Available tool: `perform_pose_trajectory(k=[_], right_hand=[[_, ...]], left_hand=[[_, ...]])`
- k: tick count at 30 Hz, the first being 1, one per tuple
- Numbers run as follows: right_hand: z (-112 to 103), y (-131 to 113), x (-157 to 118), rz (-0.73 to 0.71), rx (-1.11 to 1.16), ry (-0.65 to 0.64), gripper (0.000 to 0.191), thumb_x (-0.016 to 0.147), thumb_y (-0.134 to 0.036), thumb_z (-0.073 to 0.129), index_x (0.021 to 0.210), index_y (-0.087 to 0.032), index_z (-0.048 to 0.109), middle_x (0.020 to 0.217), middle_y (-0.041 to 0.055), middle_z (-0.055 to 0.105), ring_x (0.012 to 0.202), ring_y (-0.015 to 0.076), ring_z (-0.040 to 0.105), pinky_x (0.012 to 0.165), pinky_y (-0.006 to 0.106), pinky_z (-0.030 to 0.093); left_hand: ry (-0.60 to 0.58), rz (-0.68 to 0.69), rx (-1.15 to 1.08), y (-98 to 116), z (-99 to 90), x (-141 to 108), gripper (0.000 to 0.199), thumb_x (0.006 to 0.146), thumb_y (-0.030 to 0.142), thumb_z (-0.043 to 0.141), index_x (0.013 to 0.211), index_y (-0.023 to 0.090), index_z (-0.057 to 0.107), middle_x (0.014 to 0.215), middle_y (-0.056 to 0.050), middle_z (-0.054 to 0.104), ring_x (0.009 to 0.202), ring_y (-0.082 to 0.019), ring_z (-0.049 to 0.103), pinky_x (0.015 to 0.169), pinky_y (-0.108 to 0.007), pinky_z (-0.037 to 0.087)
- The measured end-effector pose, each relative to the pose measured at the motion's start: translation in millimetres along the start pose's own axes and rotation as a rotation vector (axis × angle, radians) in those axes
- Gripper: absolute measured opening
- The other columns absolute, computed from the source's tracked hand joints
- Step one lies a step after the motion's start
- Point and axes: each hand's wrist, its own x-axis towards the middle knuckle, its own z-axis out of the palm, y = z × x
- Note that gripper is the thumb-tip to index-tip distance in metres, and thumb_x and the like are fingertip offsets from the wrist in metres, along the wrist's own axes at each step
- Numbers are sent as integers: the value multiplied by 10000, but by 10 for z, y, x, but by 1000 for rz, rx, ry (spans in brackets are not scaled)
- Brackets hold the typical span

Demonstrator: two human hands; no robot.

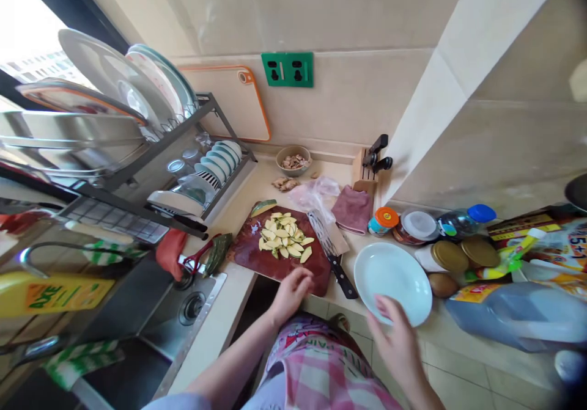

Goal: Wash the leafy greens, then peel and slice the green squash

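My left hand (293,292) is over the front edge of a dark red cutting board (257,264), its fingers loosely extended and holding nothing. Sliced green-skinned squash (285,236) is heaped on the board, with a larger squash piece (263,207) at its back left corner. A black-handled cleaver (340,272) lies along the board's right side. My right hand (398,336), slightly blurred, overlaps the near rim of a pale round plate (385,269). Its thumb and fingers are apart; whether they touch the plate is unclear.
Left are a sink (153,330), a dish rack (169,135), a dark green squash piece (219,254) and a red-handled peeler (198,262). Behind the board sit a bowl of sliced food (293,161), ginger (285,184) and a knife block (365,172). Jars (447,256) and a large jug (509,315) stand right.
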Motion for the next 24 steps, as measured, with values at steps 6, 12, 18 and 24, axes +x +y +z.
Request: perform_pose_trajectory(k=[6, 12, 18, 24], right_hand=[[968, -379, 762, 59, -472, -389, 539, 749, -153, 577, 1266, -196, 434, 1087, 142, 549, 967, 281, 559, 777, 364, 457], [1029, -401, 872, 216, -520, -408, 594, 770, -59, 408, 1346, -201, 365, 977, 139, 566, 865, 253, 591, 723, 334, 437], [818, -475, 183, 510, 237, -175, 308, 835, -381, 426, 1102, -235, 472, 803, 26, 578, 659, 177, 565, 561, 288, 468], [1076, -452, -272, 889, 733, -181, 360, 773, -568, 503, 740, -219, 422, 571, -77, 451, 400, 61, 388, 375, 194, 358]], left_hand=[[353, 400, 608, 287, -1150, 663, 258, 836, 328, 447, 1029, 187, 546, 1017, -80, 606, 947, -198, 566, 848, -331, 443], [199, 554, 942, 353, -1414, 1532, 390, 853, 355, 445, 1188, 169, 516, 1205, -124, 522, 1147, -232, 455, 994, -387, 354], [73, 486, 1112, 295, -1272, 1686, 443, 858, 511, 383, 1154, 240, 569, 1206, -94, 532, 1139, -269, 424, 938, -425, 359], [-21, 519, 1138, 324, -1133, 1394, 479, 826, 565, 397, 1144, 256, 578, 1154, -88, 559, 1083, -284, 452, 930, -462, 334]])
